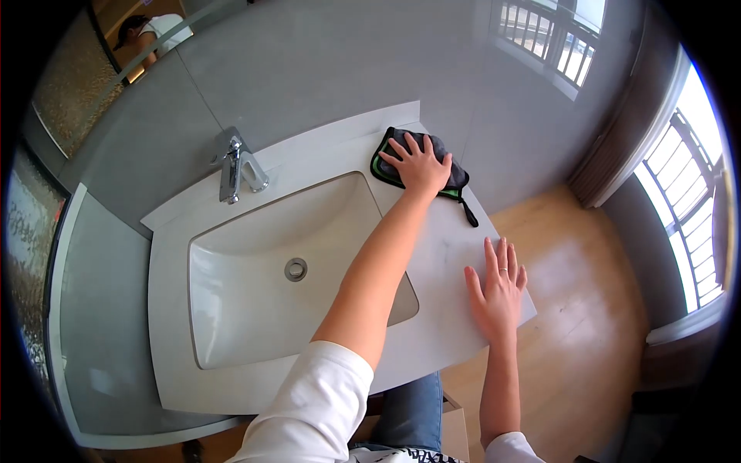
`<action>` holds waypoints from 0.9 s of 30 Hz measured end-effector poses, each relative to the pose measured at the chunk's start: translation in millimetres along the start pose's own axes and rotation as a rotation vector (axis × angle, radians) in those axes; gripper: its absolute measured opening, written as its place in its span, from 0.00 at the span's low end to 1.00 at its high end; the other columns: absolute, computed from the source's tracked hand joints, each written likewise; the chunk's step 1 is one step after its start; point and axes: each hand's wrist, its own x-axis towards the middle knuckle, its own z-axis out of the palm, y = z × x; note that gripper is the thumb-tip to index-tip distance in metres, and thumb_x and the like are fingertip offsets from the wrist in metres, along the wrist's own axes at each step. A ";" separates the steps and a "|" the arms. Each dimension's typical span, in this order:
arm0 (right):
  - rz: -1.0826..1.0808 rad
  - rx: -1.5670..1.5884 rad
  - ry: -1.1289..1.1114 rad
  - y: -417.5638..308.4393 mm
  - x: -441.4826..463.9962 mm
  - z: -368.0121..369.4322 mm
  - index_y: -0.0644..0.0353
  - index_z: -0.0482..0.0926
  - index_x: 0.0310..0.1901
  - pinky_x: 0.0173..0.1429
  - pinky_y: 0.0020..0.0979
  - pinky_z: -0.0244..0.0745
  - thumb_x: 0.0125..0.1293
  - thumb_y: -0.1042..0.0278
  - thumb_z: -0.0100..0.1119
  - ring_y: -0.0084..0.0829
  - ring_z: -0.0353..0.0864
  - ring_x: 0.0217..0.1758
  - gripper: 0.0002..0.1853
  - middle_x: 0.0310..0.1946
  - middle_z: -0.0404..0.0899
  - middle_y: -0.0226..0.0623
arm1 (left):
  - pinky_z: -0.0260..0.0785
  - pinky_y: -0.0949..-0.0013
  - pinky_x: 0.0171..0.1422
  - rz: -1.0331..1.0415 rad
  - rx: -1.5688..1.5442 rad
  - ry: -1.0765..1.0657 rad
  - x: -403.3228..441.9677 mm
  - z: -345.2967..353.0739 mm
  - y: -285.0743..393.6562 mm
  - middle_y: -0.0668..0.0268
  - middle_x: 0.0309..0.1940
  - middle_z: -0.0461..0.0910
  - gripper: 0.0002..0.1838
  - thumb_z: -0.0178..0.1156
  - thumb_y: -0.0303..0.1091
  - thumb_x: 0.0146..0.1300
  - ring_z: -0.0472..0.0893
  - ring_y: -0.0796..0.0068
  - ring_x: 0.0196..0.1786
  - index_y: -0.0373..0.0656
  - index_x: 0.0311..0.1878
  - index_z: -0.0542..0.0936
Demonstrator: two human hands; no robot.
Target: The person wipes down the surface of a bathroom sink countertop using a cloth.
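A dark grey cloth (445, 163) with green and black edging and a black loop lies at the back right corner of the white countertop (444, 266). Flat on top of it rests my left hand (417, 163), fingers spread. My left arm reaches across the white sink basin (258, 282). Near the counter's right edge is my right hand (498, 291), its fingers extended, a ring on one finger and nothing held. The cloth's part under my left palm is hidden.
A chrome faucet (235, 166) stands behind the basin. Grey wall panels (309, 65) rise at the back. To the left is a glass panel (104, 309). A wooden floor (571, 285) and a barred window (687, 193) lie to the right. Another person (158, 35) shows at the upper left.
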 end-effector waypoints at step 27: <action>0.032 1.104 0.439 26.9 -2.7 -0.7 0.67 0.67 0.65 0.77 0.39 0.47 0.66 0.62 0.40 0.41 0.59 0.75 0.28 0.68 0.67 0.45 | 0.31 0.14 0.65 0.170 -0.108 -0.114 -203.9 -59.1 19.9 0.51 0.78 0.46 0.45 0.53 0.70 0.59 0.40 0.27 0.76 0.58 0.76 0.60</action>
